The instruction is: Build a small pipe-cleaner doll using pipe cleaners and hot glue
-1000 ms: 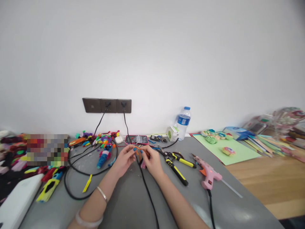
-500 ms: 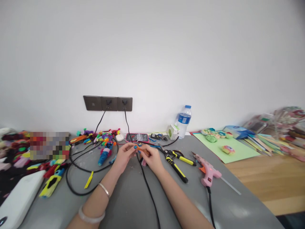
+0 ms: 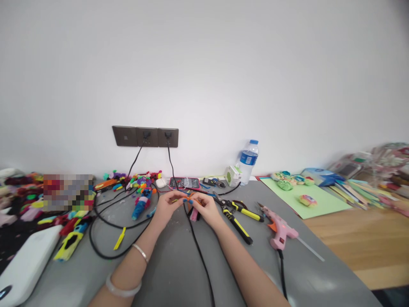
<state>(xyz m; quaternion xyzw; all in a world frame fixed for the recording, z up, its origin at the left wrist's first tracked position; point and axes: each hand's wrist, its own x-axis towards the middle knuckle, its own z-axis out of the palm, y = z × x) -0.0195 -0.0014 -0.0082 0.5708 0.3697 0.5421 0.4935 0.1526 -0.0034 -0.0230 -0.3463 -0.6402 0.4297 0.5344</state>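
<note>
Head view: left hand (image 3: 167, 207) and right hand (image 3: 207, 209) pinch an orange piece (image 3: 189, 198), its direction and long axis hidden

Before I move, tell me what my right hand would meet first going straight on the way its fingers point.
Most likely the left hand, which faces it just across the small orange piece between them; exact depth is unclear.

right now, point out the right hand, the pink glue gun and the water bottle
Right hand (image 3: 207, 209), head view: on the back of the hand.
Pink glue gun (image 3: 281, 233), head view: on its handle.
Water bottle (image 3: 248, 159), head view: on its blue label.
</note>
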